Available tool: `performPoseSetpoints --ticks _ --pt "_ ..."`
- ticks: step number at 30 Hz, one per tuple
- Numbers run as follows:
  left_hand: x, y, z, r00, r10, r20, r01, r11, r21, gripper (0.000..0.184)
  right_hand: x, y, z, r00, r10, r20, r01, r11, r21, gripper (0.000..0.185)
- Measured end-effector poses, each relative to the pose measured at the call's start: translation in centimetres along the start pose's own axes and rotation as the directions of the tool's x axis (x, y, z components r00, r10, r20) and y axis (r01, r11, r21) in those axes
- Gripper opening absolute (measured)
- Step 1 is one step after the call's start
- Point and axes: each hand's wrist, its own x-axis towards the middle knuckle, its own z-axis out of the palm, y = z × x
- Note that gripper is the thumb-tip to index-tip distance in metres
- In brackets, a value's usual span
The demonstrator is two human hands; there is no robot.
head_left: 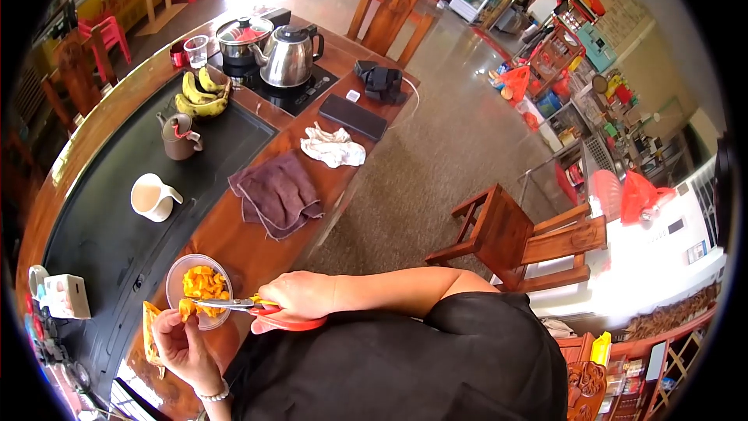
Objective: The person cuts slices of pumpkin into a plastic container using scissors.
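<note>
From my remote seat I see the right hand (296, 295) closed around the scissors (248, 306); the left hand (182, 345) pinches an orange piece (187, 307) near the blade tips, beside the bowl's (176, 274) rim on the worktop (245, 257), probably for catching cut bits.

They've got a black short-sleeved top (405, 366) on, kinda loose, plain as far as it shows, with soft creases across the fabric. The right sleeve (475, 308) is the same black and leaves the forearm (389, 292) bare. Right hand (296, 295) is bare too, same with the left hand (183, 343). There's also a pale, beady-looking bracelet (215, 395) on the left wrist (203, 380), pretty tiny in view.
</note>
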Motion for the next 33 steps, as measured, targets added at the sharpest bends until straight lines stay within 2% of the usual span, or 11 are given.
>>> performPoseSetpoints --ticks 2,15,22,24,25,28,29,32,33 --pt "-0.1 -0.1 0.0 0.999 -0.037 -0.012 0.036 0.998 -0.047 0.02 0.1 -0.2 -0.1 0.999 0.04 0.026 -0.038 0.996 -0.08 0.074" --pt "-0.2 1.4 0.8 0.98 -0.198 0.017 0.199 0.979 -0.034 0.016 -0.2 0.1 -0.1 0.999 -0.011 -0.049 0.007 0.996 -0.085 0.077" --pt "-0.1 1.6 1.0 0.945 -0.325 -0.038 0.315 0.936 -0.155 0.011 -0.4 0.4 -0.4 1.0 0.021 -0.018 -0.022 0.997 -0.076 0.077" --pt "-0.2 2.1 1.1 0.925 -0.374 -0.07 0.356 0.915 -0.191 0.011 -0.3 0.9 0.2 0.996 -0.018 -0.093 0.013 0.998 -0.054 0.062" --pt "-0.2 2.2 1.2 0.917 -0.392 -0.068 0.369 0.902 -0.224 0.011 -0.5 0.6 -0.2 0.997 0.016 -0.077 -0.02 0.998 -0.058 0.057" --pt "0.0 2.5 0.8 0.882 -0.468 -0.05 0.428 0.842 -0.329 0.012 -0.5 0.4 -0.5 0.992 -0.051 -0.115 0.045 0.998 -0.046 0.049" --pt "0.1 2.6 0.7 0.871 -0.487 -0.064 0.442 0.834 -0.33 0.013 -0.3 0.9 -0.3 0.993 -0.059 -0.106 0.054 0.997 -0.053 0.052" --pt "0.0 3.0 1.0 0.852 -0.516 -0.089 0.456 0.815 -0.358 0.017 -0.5 0.4 -0.5 0.984 -0.099 -0.149 0.096 0.995 -0.027 0.04" --pt "0.1 3.1 1.0 0.849 -0.522 -0.085 0.466 0.813 -0.349 0.019 -0.4 0.1 -0.7 0.992 -0.045 -0.118 0.034 0.995 -0.088 0.043"
